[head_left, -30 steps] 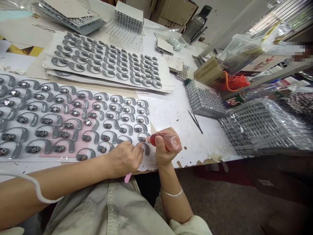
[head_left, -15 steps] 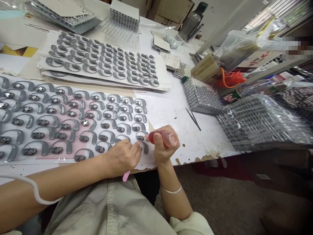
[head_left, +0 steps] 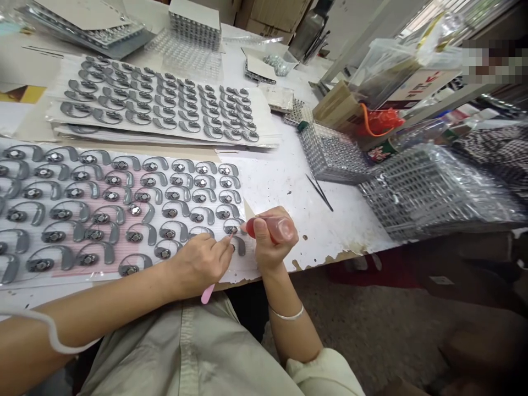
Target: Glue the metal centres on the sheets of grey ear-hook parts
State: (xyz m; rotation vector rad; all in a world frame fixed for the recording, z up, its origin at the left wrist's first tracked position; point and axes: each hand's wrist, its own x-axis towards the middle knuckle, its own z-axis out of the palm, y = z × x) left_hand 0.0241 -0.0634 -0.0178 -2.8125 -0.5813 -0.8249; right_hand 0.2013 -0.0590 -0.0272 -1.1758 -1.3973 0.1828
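Pink-handled pointed tool (head_left: 208, 294) pinched in the left hand (head_left: 200, 264), fingers and thumb closed on it, thin tip at the metal disc of a grey hook-shaped part (head_left: 231, 229) near the right end of the rows, lower middle of frame. Right hand (head_left: 272, 236) curled tight around a red-tinted squeeze bottle (head_left: 276, 229), fingers wrapped, nozzle end pointing left at the same part, just beside the left fingertips. That part lies with many others on a plastic-covered white card (head_left: 237, 269) filling the lower left. A second card of grey hook-shaped parts (head_left: 157, 104) lies at upper left. Metal tweezers (head_left: 319, 192) lie on the white table (head_left: 280, 181) right of the hands, and wire racks (head_left: 433, 192) wrapped in clear plastic sit at right. Silver bangle (head_left: 286, 315) on right wrist
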